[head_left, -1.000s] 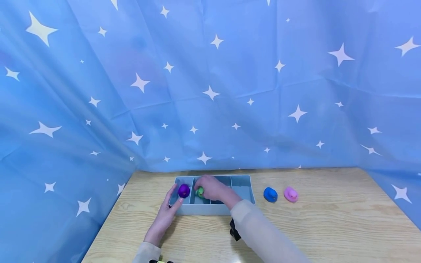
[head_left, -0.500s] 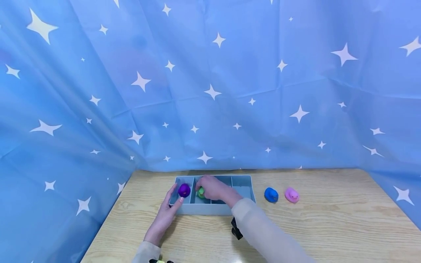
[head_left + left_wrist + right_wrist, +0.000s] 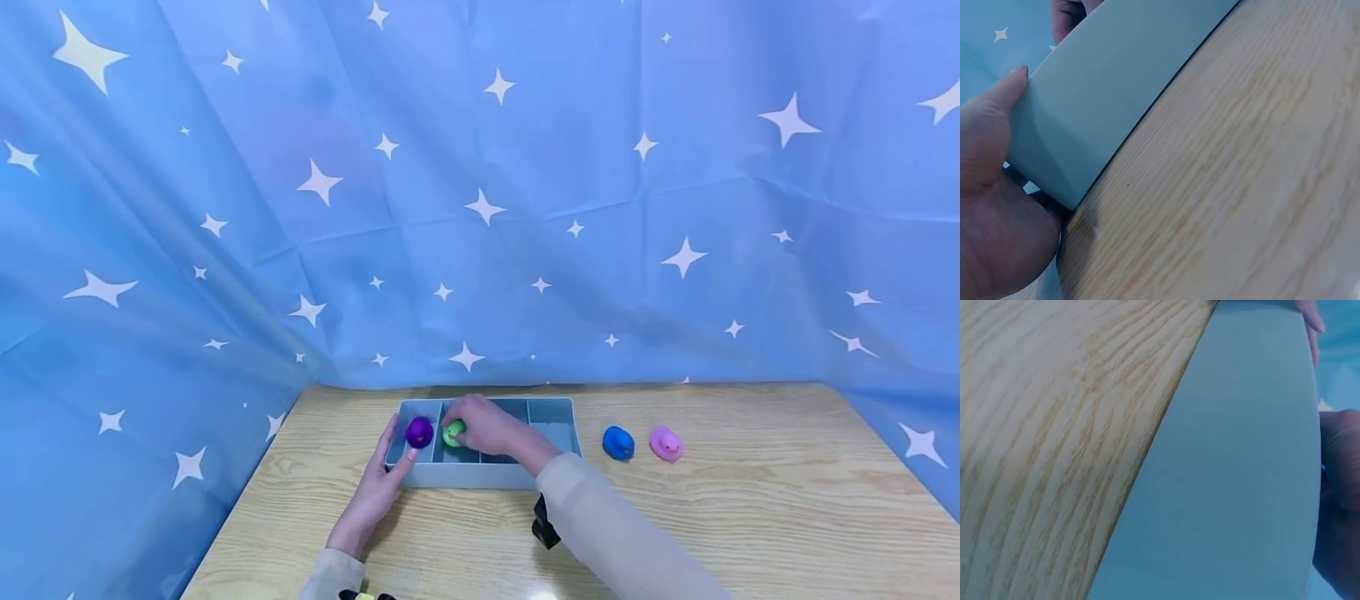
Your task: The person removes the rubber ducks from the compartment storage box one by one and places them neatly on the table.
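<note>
A grey-blue divided tray (image 3: 468,476) stands on the table, seen up close in both wrist views. My left hand (image 3: 375,492) holds its left end, the thumb at the front rim and the fingers along the left side. A purple toy duck (image 3: 419,432) sits in the leftmost compartment, next to that thumb. Over the second compartment my right hand (image 3: 491,427) reaches down and pinches a light green toy duck (image 3: 452,432), partly covered by the fingers. In the right wrist view the tray wall hides the right fingertips.
Right of the tray, a blue toy duck (image 3: 618,443) and a pink toy duck (image 3: 666,443) rest on the wooden table (image 3: 750,517). A blue star-patterned cloth (image 3: 570,183) hangs behind the table and on its left.
The green toy duck has turned and shifted slightly left in its compartment, and more of it shows beside my right fingers. My left hand stays on the tray. The head view tilts slightly.
</note>
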The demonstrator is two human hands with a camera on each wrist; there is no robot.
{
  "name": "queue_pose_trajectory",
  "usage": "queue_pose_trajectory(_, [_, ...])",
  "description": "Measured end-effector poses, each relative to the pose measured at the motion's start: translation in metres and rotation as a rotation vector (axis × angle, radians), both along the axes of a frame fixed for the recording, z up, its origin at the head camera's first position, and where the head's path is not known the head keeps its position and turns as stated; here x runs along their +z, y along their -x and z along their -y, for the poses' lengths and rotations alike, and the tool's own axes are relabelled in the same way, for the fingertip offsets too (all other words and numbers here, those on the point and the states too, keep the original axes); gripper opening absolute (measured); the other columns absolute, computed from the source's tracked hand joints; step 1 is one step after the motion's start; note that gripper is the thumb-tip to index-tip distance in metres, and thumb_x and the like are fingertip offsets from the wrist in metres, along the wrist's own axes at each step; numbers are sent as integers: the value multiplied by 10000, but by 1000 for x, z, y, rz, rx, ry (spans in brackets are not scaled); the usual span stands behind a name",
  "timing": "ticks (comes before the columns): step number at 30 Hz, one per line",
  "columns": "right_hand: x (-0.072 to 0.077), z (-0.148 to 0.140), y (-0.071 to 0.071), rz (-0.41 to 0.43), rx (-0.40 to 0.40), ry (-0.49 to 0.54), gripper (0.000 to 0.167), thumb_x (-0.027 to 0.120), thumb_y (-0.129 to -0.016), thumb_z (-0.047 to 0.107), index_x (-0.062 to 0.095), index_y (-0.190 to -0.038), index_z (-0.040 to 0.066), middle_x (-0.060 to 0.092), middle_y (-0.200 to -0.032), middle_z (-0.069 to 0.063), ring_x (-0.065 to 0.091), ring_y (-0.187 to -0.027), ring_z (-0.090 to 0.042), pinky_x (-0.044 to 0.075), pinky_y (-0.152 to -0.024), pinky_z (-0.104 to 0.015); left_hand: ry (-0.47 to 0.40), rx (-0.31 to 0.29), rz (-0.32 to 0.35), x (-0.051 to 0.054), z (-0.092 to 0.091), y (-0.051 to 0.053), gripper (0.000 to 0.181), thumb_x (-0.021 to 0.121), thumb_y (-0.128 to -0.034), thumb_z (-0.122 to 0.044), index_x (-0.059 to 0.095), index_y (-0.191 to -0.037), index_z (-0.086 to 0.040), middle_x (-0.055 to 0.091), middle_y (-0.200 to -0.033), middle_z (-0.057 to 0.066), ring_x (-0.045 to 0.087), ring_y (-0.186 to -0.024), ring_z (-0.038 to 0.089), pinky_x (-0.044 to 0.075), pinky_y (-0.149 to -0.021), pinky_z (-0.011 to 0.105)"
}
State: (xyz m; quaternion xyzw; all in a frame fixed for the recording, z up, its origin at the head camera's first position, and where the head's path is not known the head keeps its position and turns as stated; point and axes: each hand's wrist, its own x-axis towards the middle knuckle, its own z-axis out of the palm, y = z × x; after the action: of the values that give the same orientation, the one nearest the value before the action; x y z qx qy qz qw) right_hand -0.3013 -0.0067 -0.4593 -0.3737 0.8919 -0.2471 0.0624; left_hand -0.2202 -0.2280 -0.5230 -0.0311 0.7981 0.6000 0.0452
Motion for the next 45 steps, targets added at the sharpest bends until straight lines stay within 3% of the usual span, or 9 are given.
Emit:
queue_pose_trajectory(6, [6, -3, -1, -13, -4, 37, 255, 748, -928, 37, 761, -1181, 73, 707, -1192, -47, 618, -1143, -229, 534, -938, -312, 1, -13, -28, 1, 1, -1, 766, 564, -1069, -338, 88, -1668, -288, 51, -1715, 149, -16, -1546, 439, 17, -1188, 699])
queue_pose_trajectory(14, [31, -16, -5, -21, 4, 95, 278, 748, -916, -1, 749, -1187, 57, 708, -1185, -46, 644, -1105, -220, 557, -919, -315, 4, -1, -15, 3, 0, -2, 784, 576, -1063, -346, 83, -1669, -276, 64, -1707, 181, -1, -1541, 454, 14, -1190, 694])
queue_pose_trajectory(19, [41, -34, -7, -35, 34, 157, 262, 733, -914, -32, 742, -1171, 13, 706, -1146, -59, 648, -1047, -225, 570, -906, -375, 8, -2, -14, 3, 1, -3, 763, 559, -1072, -342, 86, -1668, -286, 47, -1713, 156, -21, -1545, 439, 2, -1192, 686])
queue_pose_trajectory(30, [55, -105, -23, -101, 28, 225, 233, 739, -910, -16, 747, -1132, 55, 700, -1143, -31, 658, -1028, -230, 577, -862, -465, 12, -22, -61, 9, 0, -4, 751, 560, -1075, -284, 105, -1668, -211, 56, -1713, 153, -19, -1550, 416, 16, -1210, 654])
queue_pose_trajectory(38, [55, -166, -34, -148, -72, 230, 261, 747, -904, -18, 748, -1158, 41, 702, -1203, -92, 659, -1109, -324, 580, -881, -467, 95, -40, -79, 10, 2, -4, 741, 546, -1079, -292, 107, -1667, -184, 74, -1710, 156, 16, -1544, 435, 50, -1209, 655])
queue_pose_trajectory(45, [56, -205, -43, -175, -144, 211, 308, 776, -869, -47, 754, -1159, 52, 702, -1205, -77, 663, -1107, -312, 588, -871, -429, 88, -30, -80, 10, -1, -3, 754, 560, -1073, -277, 110, -1663, -141, 72, -1702, 192, 16, -1545, 431, 48, -1218, 633])
